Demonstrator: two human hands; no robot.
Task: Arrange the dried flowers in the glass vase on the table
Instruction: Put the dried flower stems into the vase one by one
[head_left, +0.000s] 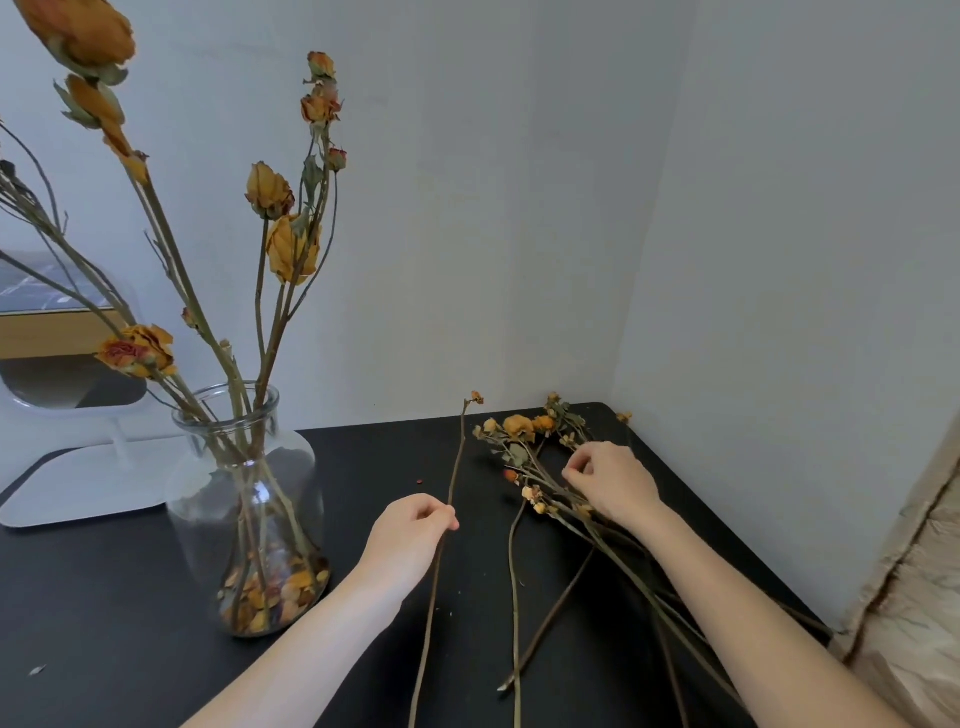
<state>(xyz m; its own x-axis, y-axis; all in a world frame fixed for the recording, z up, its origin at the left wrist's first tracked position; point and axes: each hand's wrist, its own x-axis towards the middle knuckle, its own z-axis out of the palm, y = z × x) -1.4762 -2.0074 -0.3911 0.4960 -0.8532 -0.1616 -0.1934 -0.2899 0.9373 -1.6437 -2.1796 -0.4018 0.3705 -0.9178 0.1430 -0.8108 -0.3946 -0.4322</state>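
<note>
While the left hand pinches a single stem between thumb and curled fingers near the middle of the black tabletop, that stem runs long and almost straight from the near edge towards the far edge. It leans a little rightwards, its tiny withered bud pointing at the wall. Its lower end is cut off by the bottom of the picture.

To its right, the right hand rests on the loose dried flowers, fingers curled, thumb and forefinger tips closed on the thin stalks. These flowers lie flat, orange heads gathered in the far right corner and stems fanning back towards the near right edge. Several stems cross, some pass under the right forearm, and how many there are is hard to make out.

The glass vase stands upright towards the left side, well apart from both hands. Its dried roses rise steeply and spread outwards, the leftmost ones cut off by the top and left of the picture. Fallen petals lie heaped inside its base.

Behind the vase, at the far left edge, stands a white-framed mirror, partly screened by stems and cropped. A red crumb lies just beyond the left hand. Crumpled brown paper hangs beside the right edge.
</note>
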